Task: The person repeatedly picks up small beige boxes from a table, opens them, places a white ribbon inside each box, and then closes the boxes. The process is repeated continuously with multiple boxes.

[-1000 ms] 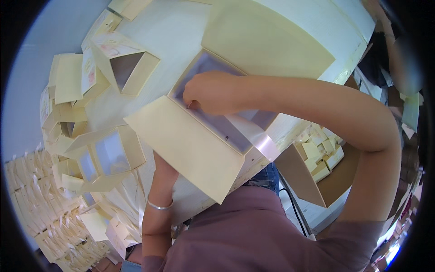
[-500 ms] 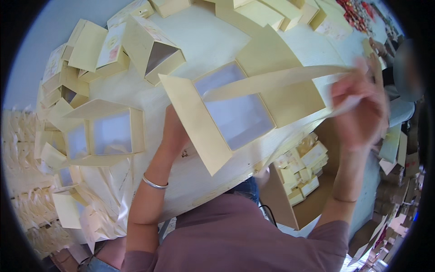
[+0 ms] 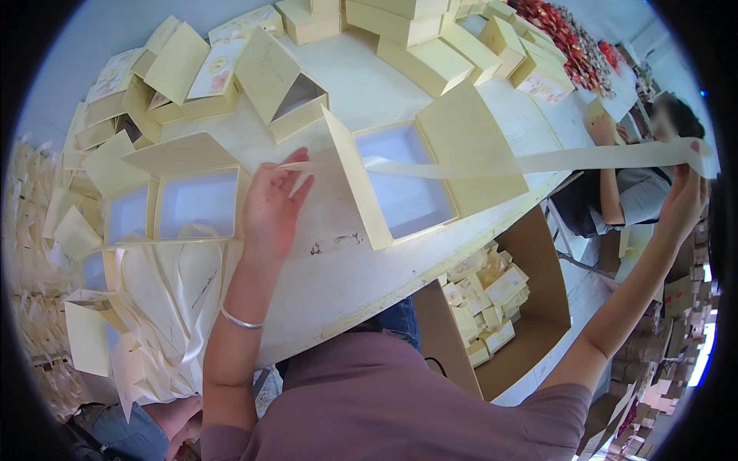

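Note:
An open cream box (image 3: 473, 142) with a white inside lies in front of me on the table, its lid and a side flap folded out. A long cream ribbon (image 3: 569, 159) stretches across it from one hand to the other. Left of the flap, my left hand (image 3: 270, 203) pinches one ribbon end between its fingertips, some other fingers loose. Far out to the right, my raised right hand (image 3: 686, 192) grips the other part of the ribbon. Where the ribbon crosses the flap, I cannot tell whether it passes through or over it.
More open boxes (image 3: 198, 201) and loose ribbons (image 3: 165, 307) lie at the left. Stacked cream boxes (image 3: 427, 61) line the far side, near a red heap (image 3: 565, 46). Below the table edge stands a carton (image 3: 542, 284) holding small packages. Another person (image 3: 642, 188) sits at the right.
My right hand has moved outward to the right, drawing the ribbon straight. My left hand has come out from behind the flap, leftward, to the ribbon's end. The box has shifted in view.

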A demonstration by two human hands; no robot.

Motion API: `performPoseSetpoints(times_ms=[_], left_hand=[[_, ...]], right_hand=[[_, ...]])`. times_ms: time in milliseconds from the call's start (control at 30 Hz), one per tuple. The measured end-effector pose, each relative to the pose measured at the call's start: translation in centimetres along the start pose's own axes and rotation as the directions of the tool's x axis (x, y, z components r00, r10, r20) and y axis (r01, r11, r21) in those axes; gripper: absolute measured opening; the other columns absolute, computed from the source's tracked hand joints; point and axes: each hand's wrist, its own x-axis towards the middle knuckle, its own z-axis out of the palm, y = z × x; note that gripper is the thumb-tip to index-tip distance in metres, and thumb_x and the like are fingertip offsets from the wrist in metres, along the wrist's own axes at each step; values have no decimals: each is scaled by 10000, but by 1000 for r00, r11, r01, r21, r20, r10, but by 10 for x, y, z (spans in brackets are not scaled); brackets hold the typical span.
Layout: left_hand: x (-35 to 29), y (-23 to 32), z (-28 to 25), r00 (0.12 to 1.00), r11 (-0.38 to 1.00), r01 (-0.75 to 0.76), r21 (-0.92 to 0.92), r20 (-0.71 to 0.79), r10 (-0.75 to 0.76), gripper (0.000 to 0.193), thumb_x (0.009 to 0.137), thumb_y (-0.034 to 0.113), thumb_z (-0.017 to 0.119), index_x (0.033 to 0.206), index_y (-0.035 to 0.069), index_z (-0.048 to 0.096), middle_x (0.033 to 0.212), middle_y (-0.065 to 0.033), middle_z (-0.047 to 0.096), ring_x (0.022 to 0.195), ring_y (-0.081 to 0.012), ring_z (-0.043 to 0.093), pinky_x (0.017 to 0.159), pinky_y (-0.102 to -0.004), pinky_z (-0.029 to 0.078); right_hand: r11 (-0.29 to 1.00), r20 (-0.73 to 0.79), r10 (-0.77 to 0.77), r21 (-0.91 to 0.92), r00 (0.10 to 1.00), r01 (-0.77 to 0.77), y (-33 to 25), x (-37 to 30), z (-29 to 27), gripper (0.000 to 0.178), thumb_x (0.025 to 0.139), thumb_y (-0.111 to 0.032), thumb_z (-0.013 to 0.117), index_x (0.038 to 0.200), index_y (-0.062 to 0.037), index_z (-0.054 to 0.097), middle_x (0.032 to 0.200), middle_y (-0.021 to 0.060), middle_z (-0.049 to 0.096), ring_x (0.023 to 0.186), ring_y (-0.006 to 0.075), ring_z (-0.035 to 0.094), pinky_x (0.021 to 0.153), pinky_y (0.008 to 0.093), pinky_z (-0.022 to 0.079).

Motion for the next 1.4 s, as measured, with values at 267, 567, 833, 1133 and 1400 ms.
performPoseSetpoints(times_ms=[267, 567, 833, 1133, 1400], left_hand=[[-51, 37, 31, 847, 843, -508, 176, 284, 450, 96, 826, 112, 437, 919, 90, 427, 746, -31, 423, 707, -123, 406, 701, -265, 387], [-39, 47, 102, 798, 467, -599, 650, 532, 284, 277, 808, 105, 592, 1055, 10, 511, 579, 11, 442, 565, -51, 387, 499, -198, 317], [-34, 48, 99, 933, 701, -345, 624, 308, 185, 152, 812, 110, 579, 892, -17, 602, 803, -50, 610, 715, -82, 549, 647, -204, 445], [-27, 36, 105, 920, 749, -293, 595, 389, 51, 242, 768, -21, 531, 1007, -63, 539, 881, -88, 622, 784, -104, 584, 680, -219, 466], [-15, 32, 107, 806, 550, -591, 590, 428, 408, 427, 800, 48, 588, 1180, 13, 397, 685, 4, 517, 630, -26, 468, 547, -159, 370]], right_hand=[[732, 836, 188, 231, 515, -641, -108, -63, 190, 229, 868, -198, 481, 986, -25, 575, 647, -14, 521, 545, 58, 450, 508, 201, 376], [941, 927, 182, -67, 328, -331, -118, -118, 256, 220, 861, -174, 513, 784, 6, 612, 514, 13, 415, 486, 78, 337, 456, 248, 303], [995, 852, -5, 59, 524, -86, -107, -116, 255, 217, 798, -135, 584, 980, -17, 574, 775, 94, 530, 664, 156, 516, 593, 270, 418], [918, 707, -281, 396, 649, -34, -115, -135, 286, 254, 741, -53, 644, 984, -51, 570, 1006, 83, 522, 845, 142, 525, 708, 251, 433], [826, 903, 148, 111, 403, -552, -103, -124, 295, 329, 793, -296, 580, 932, 3, 577, 703, 94, 598, 649, 133, 566, 584, 265, 439]])
